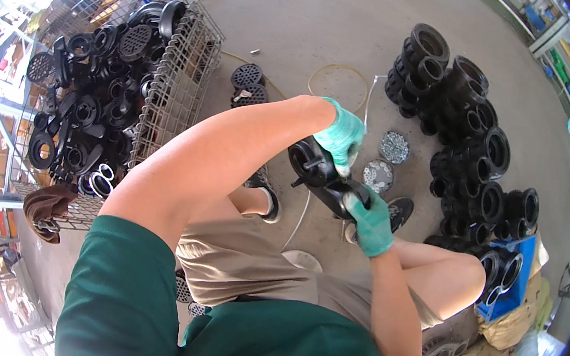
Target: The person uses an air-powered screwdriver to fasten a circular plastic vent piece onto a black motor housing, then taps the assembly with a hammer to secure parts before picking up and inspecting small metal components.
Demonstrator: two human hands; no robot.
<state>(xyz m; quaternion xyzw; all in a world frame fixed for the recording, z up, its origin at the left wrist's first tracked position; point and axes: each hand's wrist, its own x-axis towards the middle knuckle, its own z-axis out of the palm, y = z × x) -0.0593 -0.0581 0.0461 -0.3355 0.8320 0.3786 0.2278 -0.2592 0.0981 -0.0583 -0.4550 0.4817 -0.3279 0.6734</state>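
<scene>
The left hand [339, 140] and the right hand [371, 226], both in green gloves, grasp one black fitting [326, 191] with their fingers. It is held above the floor [289, 25], in front of the person's knees. A wire cage [182, 76] with black parts stands at left; many black pipe pieces [470, 147] stand at right.

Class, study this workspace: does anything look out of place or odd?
Mildly: a crumpled brown cloth is bunched at the near end of the wire cage, looking odd beside the heaped black parts.
</scene>
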